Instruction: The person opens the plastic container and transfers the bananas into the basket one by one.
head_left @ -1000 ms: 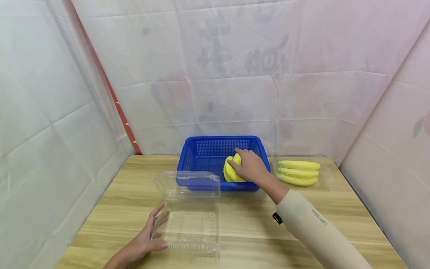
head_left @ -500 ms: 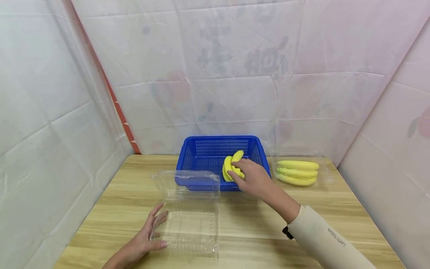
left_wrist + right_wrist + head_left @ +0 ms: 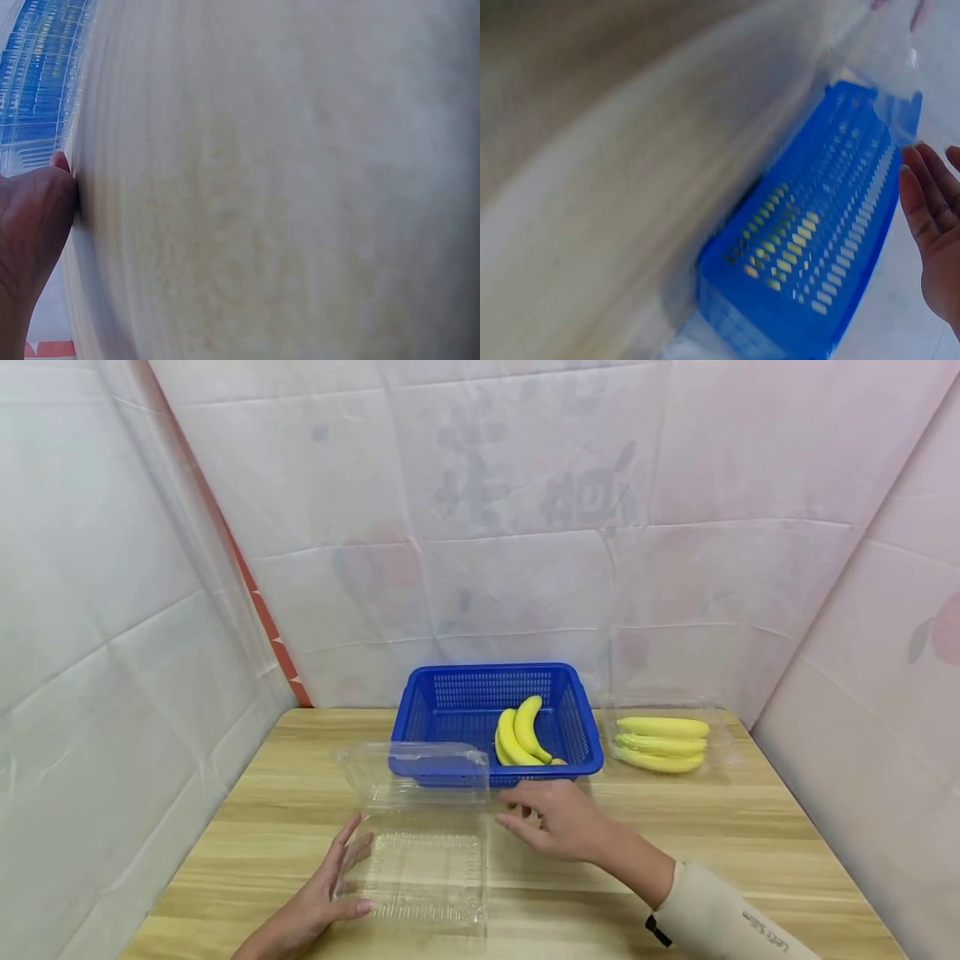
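Since the earlier frame, my right hand (image 3: 555, 820) has withdrawn from the bananas (image 3: 513, 739) to the near side of the blue basket (image 3: 577, 735), fingers loosely bent, holding nothing visible. My left hand (image 3: 322, 897), spread, touches the left side of the clear box (image 3: 427, 877); steady it lightly, as thin plastic would likely flex. The bananas lie in the basket's right half.

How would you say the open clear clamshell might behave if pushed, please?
The clamshell probably slides easily, since its thin, see-through plastic looks light. Its raised lid may swing at the fold. The left hand at its side might steady it.
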### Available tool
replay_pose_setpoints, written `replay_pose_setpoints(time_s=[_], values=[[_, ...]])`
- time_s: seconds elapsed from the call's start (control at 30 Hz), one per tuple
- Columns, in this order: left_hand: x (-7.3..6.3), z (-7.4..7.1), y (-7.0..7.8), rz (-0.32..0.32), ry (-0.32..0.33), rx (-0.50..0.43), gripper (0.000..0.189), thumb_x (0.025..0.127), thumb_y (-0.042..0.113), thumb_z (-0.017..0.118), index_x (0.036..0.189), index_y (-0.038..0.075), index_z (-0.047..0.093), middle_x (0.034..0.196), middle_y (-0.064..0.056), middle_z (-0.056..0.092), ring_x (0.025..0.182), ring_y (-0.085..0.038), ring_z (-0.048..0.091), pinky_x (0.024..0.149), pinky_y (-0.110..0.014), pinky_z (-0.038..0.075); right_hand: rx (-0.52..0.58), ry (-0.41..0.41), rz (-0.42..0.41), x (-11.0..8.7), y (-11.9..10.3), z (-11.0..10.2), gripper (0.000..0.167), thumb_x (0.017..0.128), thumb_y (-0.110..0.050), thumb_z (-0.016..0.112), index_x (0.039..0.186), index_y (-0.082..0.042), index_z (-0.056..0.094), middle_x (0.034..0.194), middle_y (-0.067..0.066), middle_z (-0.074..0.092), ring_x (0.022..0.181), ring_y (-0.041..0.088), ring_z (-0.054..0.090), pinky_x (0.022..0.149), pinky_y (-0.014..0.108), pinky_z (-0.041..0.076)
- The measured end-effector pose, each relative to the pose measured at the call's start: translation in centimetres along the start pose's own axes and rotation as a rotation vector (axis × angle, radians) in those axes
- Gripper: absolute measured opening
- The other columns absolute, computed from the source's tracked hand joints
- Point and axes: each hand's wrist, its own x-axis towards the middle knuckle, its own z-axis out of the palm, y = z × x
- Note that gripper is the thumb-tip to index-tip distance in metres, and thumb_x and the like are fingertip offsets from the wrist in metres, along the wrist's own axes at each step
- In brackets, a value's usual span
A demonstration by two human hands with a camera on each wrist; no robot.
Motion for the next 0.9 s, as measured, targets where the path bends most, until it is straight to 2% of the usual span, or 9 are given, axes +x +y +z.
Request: replay_pose_setpoints(time_s=[0.1,0.17,0.3,0.37,0.5,0.6,0.67,0.77,0.9], values=[[-0.1,0.0,0.0,-0.005,0.009,-0.004,0.115,0.097,0.009,0.072,0.171,0.016,-0.016,0.172,-0.042,0.004,0.140,0.024,0.030,0.107,-0.050,0.038,-0.003,-0.051,-0.017,-0.4,-0.5,1.0,0.033,0.104,-0.033,0.070,0.131,-0.013,0.076,0.104,0.001,0.083,0.076,0.000,0.070,0.063,0.007,0.050],[-0.1,0.0,-0.1,-0.014,0.014,-0.006,0.116,0.096,0.008,0.072,0.171,0.016,-0.017,0.172,-0.042,0.004,0.139,0.024,0.030,0.108,-0.050,0.038,-0.022,-0.083,-0.013,-0.6,-0.8,1.5,0.039,0.106,-0.037,0.068,0.138,-0.017,0.072,0.110,0.000,0.083,0.071,-0.004,0.066,0.063,0.008,0.050],[0.0,0.0,0.0,-0.034,0.014,-0.024,0.118,0.096,0.007,0.073,0.171,0.018,-0.018,0.173,-0.041,0.001,0.138,0.025,0.029,0.109,-0.048,0.037,-0.049,-0.155,0.046,-0.7,-1.4,2.4,0.049,0.107,-0.047,0.063,0.150,-0.023,0.064,0.123,0.000,0.081,0.062,-0.010,0.053,0.066,0.015,0.055],[0.0,0.0,0.0,-0.029,0.006,-0.030,0.119,0.096,0.008,0.073,0.170,0.019,-0.018,0.173,-0.041,-0.001,0.138,0.026,0.029,0.109,-0.048,0.037,-0.045,-0.195,0.092,-0.8,-1.7,2.7,0.055,0.107,-0.051,0.061,0.155,-0.024,0.059,0.130,0.001,0.079,0.061,-0.006,0.057,0.071,0.021,0.060],[0.1,0.0,0.2,-0.008,-0.015,-0.031,0.119,0.097,0.009,0.073,0.170,0.019,-0.020,0.172,-0.042,-0.002,0.139,0.026,0.029,0.113,-0.059,0.037,-0.062,-0.240,0.184,-0.9,-2.1,3.2,0.062,0.106,-0.055,0.060,0.160,-0.024,0.052,0.144,0.005,0.071,0.088,0.012,0.077,0.082,0.033,0.065],[0.1,0.0,0.2,-0.005,-0.020,-0.028,0.119,0.097,0.010,0.073,0.170,0.020,-0.020,0.172,-0.042,-0.001,0.140,0.026,0.029,0.114,-0.068,0.035,-0.092,-0.252,0.239,-1.1,-2.3,3.6,0.065,0.105,-0.056,0.061,0.160,-0.023,0.050,0.150,0.005,0.066,0.109,0.021,0.077,0.087,0.038,0.065],[0.2,0.0,0.2,-0.014,-0.021,-0.033,0.119,0.097,0.010,0.074,0.170,0.021,-0.020,0.173,-0.041,-0.001,0.140,0.026,0.029,0.114,-0.065,0.035,-0.088,-0.257,0.278,-1.2,-2.4,3.9,0.068,0.104,-0.055,0.064,0.161,-0.022,0.049,0.149,0.007,0.065,0.110,0.023,0.077,0.087,0.041,0.065],[0.1,-0.1,-0.1,-0.021,-0.015,-0.028,0.120,0.096,0.009,0.074,0.170,0.021,-0.020,0.173,-0.041,0.000,0.140,0.025,0.029,0.112,-0.054,0.036,-0.061,-0.275,0.335,-1.2,-2.4,4.1,0.074,0.102,-0.057,0.065,0.164,-0.023,0.043,0.148,0.009,0.065,0.113,0.027,0.075,0.089,0.047,0.064],[-0.2,-0.3,-0.2,-0.038,-0.005,-0.019,0.120,0.096,0.008,0.073,0.170,0.024,-0.020,0.173,-0.040,0.001,0.140,0.026,0.031,0.112,-0.051,0.037,0.035,-0.339,0.398,-0.8,-2.2,4.4,0.086,0.101,-0.059,0.066,0.170,-0.023,0.030,0.157,0.011,0.059,0.130,0.030,0.069,0.105,0.054,0.059]])
